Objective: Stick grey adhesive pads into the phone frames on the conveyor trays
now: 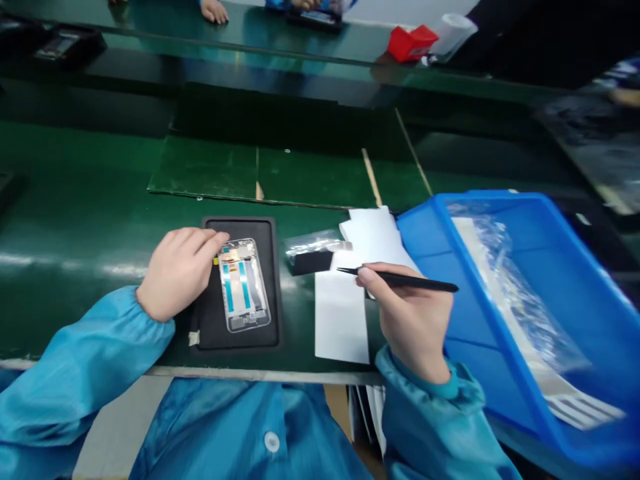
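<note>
A phone frame [244, 285] with blue-green strips lies in a black tray [205, 320]. My left hand [181, 270] rests over the tray's left side, its fingertips at the upper left edge of the frame. In my right hand [413, 313] is a pair of black tweezers [425, 281], held in a pinch with the tips pointing left. Those tips are over a white paper sheet [341, 320], beside a black rectangular piece [313, 263]. Behind the black piece lies a clear plastic bag [310, 243].
A blue bin [450, 267] holding plastic wrap and white strips stands at the right. More white paper [377, 233] lies against it. Across the bench are a red box [411, 43], a white roll [454, 33] and another person's hand [214, 11].
</note>
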The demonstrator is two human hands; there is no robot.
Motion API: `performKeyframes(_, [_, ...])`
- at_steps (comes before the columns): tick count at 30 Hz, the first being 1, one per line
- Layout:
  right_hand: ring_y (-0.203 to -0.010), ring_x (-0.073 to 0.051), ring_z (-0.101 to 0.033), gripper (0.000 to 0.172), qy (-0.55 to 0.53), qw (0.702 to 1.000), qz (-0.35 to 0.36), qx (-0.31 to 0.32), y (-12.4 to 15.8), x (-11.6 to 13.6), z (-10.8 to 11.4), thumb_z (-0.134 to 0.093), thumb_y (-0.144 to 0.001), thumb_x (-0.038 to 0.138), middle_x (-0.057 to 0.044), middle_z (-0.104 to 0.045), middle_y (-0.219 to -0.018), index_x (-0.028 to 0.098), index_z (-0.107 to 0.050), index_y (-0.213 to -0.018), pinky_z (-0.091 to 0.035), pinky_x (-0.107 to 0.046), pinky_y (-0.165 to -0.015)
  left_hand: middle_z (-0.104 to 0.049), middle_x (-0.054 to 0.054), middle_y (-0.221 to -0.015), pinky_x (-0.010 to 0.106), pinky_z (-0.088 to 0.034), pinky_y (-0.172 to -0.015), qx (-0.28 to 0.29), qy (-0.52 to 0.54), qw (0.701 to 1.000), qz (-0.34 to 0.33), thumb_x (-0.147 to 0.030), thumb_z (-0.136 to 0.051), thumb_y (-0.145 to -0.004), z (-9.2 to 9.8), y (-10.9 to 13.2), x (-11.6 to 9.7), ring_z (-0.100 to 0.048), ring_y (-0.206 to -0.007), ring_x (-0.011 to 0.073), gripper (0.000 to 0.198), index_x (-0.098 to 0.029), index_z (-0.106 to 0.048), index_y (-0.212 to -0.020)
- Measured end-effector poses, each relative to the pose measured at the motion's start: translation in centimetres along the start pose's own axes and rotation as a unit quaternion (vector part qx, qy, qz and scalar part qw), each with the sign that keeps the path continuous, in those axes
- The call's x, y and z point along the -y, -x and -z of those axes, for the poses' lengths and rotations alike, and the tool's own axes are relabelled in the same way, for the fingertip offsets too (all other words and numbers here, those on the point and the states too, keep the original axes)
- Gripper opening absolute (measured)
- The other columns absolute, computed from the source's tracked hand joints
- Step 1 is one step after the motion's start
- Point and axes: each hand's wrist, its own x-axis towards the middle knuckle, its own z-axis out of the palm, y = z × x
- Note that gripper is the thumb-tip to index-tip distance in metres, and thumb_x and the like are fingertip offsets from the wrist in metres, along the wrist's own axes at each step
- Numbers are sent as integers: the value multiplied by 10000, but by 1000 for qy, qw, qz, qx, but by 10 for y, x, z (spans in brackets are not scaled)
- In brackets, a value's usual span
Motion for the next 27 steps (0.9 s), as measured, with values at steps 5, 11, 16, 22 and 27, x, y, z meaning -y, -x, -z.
performKeyframes(5, [-686,-206,-693,210,-17,999,-30,-17,4,-53,40,-828,-740,368,-48,-743,-776,191,-752,-825,-581,-357,-668,-682,109,-1142,409,-517,-874,75,124,983,-113,-166,-490,-943,-6,-48,-46,-617,-1048,259,279,-161,-657,-1167])
performKeyframes(11, [-807,-222,-719,212,36,998,-24,40,9,-72,56,-799,-773,374,-72,-765,-849,176,-751,-831,-587,-376,-791,-657,108,-1085,362,-497,-842,185,130,946,-234,-103,-457,-966,-49,-95,-139,-613,-979,225,246,-140,-666,-1091])
performKeyframes(16, [-840,-232,-725,205,45,997,-13,65,16,-84,71,-790,-784,386,-69,-775,-869,192,-754,-838,-586,-392,-831,-634,136,-1076,367,-478,-783,187,72,948,-248,-100,-368,-993,-78,-99,-169,-602,-981,243,302,-100,-607,-1176])
performKeyframes(22, [-862,-244,-733,242,42,996,-12,82,21,-92,74,-801,-760,427,-66,-786,-898,205,-768,-851,-591,-419,-874,-614,158,-1145,381,-450,-802,154,27,950,-272,-97,-312,-1006,-85,-90,-171,-584,-1003,255,336,-70,-553,-1237])
performKeyframes(27, [-848,-256,-742,222,36,996,-9,81,20,-87,73,-804,-756,411,-67,-793,-879,202,-771,-825,-597,-424,-863,-614,158,-1165,374,-443,-823,165,12,947,-275,-102,-308,-1011,-83,-93,-173,-590,-1004,244,325,-78,-540,-1238])
